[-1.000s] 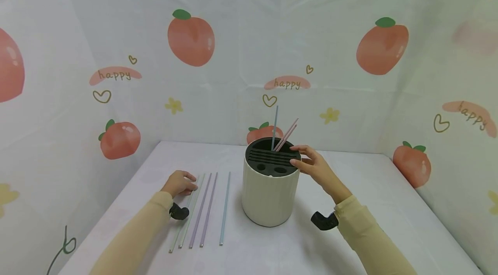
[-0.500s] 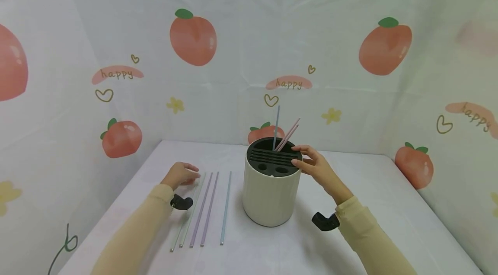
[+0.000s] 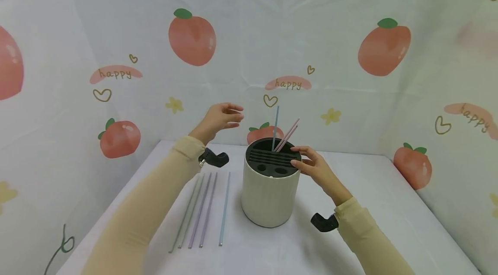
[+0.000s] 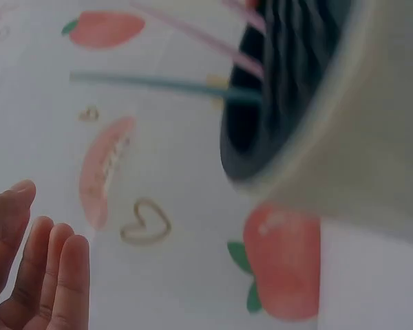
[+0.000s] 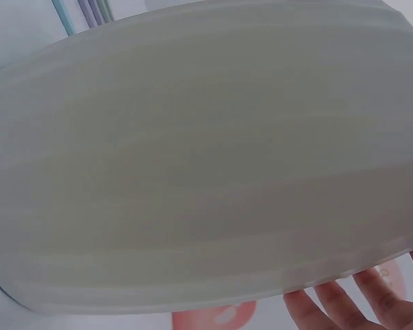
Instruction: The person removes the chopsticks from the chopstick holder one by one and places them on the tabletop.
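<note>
A cream ribbed pen holder [image 3: 268, 201] with a black slotted insert [image 3: 272, 158] stands on the table. In its rear compartment lean one blue stick [image 3: 276, 126] and two pink sticks [image 3: 288, 135]. My right hand [image 3: 313, 164] rests on the holder's right rim, thumb and index spread; in the right wrist view its fingertips [image 5: 330, 295] lie along the side wall. Raised left of the holder, my left hand [image 3: 223, 116] is loosely extended and holds nothing, as the left wrist view also shows. Two green sticks [image 3: 183, 214], two purple sticks [image 3: 203, 210] and a blue stick [image 3: 225, 210] lie on the table.
The white table [image 3: 373, 219] runs back to a light backdrop [image 3: 311, 7] printed with peaches, hearts and flowers. Cloth of the same print hangs along both sides. The loose sticks lie lengthwise, left of the holder, below my left forearm [image 3: 155, 197].
My left hand has risen from the green sticks and moved right and up, toward the holder's far left. The right hand stays at the rim; holder and sticks look unmoved.
</note>
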The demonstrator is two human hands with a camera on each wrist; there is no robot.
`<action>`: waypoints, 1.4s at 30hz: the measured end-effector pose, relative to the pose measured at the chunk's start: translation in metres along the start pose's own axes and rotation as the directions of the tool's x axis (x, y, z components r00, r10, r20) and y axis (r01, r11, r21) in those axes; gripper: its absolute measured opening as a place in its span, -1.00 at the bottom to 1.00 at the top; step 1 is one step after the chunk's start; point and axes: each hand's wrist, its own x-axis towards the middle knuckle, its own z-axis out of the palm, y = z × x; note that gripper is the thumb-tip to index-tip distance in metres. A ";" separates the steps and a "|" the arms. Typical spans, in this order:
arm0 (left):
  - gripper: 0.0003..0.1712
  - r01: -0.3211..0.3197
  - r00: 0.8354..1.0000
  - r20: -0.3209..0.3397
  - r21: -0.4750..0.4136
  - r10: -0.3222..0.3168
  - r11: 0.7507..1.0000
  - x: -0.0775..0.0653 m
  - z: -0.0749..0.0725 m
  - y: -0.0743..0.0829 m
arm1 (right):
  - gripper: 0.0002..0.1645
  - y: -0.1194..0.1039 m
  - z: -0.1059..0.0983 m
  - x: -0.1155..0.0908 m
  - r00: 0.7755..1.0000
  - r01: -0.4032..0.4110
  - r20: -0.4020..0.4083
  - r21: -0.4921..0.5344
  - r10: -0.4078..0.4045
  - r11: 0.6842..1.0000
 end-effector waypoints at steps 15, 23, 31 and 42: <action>-0.62 0.038 0.991 0.126 0.058 -0.045 0.998 0.025 0.077 0.026 | -0.45 0.001 -0.001 0.002 1.000 0.010 0.004 0.026 -0.010 1.000; -0.68 0.034 0.984 0.173 0.099 -0.051 0.995 0.024 0.086 0.017 | -0.44 0.002 -0.001 0.002 1.000 0.004 -0.001 0.018 -0.004 1.000; -0.73 -0.058 0.989 0.138 0.036 0.052 0.998 0.018 0.074 0.025 | -0.45 0.002 -0.001 0.001 1.000 0.010 0.000 0.026 -0.010 1.000; -0.82 -0.343 0.938 -0.195 -0.394 0.288 0.853 -0.003 -0.005 0.084 | -0.45 0.001 0.000 0.000 1.000 0.017 -0.007 0.021 -0.016 1.000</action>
